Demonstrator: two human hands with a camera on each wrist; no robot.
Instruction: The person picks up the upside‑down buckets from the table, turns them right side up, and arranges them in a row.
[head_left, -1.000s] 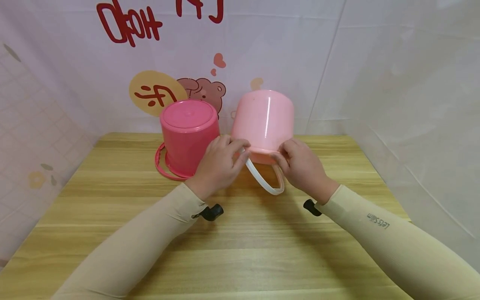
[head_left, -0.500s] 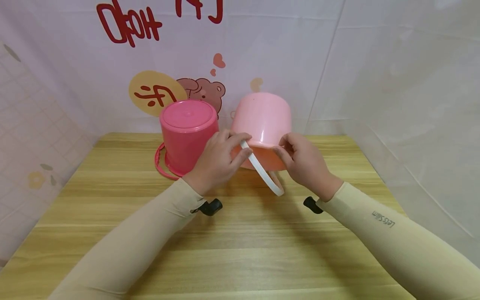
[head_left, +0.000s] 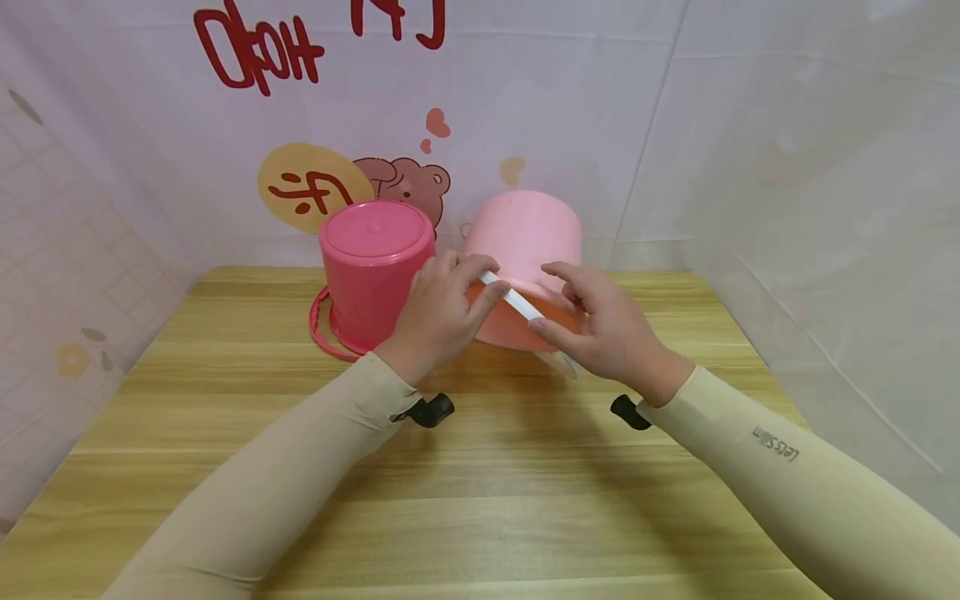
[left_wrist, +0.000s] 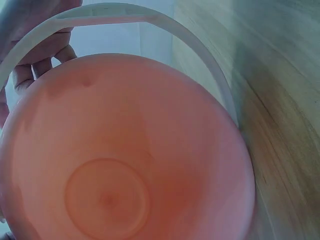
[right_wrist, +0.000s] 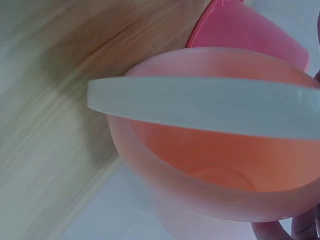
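Note:
A light pink bucket [head_left: 523, 229] lies tipped on the table, its orange-tinted inside [left_wrist: 165, 130] facing me. Its white handle [head_left: 522, 304] slants across the mouth. My left hand [head_left: 442, 312] pinches the handle's upper left end at the rim. My right hand [head_left: 611, 325] is at the right of the rim, thumb against the handle and fingers over the bucket's outer side. In the right wrist view the handle [right_wrist: 200, 105] crosses in front of the mouth, with fingertips [right_wrist: 305, 222] behind the rim.
A darker pink bucket [head_left: 378, 275] stands upside down just left of my left hand, its pink handle [head_left: 317, 329] resting on the wooden table [head_left: 487, 500]. A printed white cloth [head_left: 585, 92] hangs behind.
The light pink bucket has tilted further, turning its mouth up toward me. Its white handle has risen. My right thumb has shifted from the rim to the handle.

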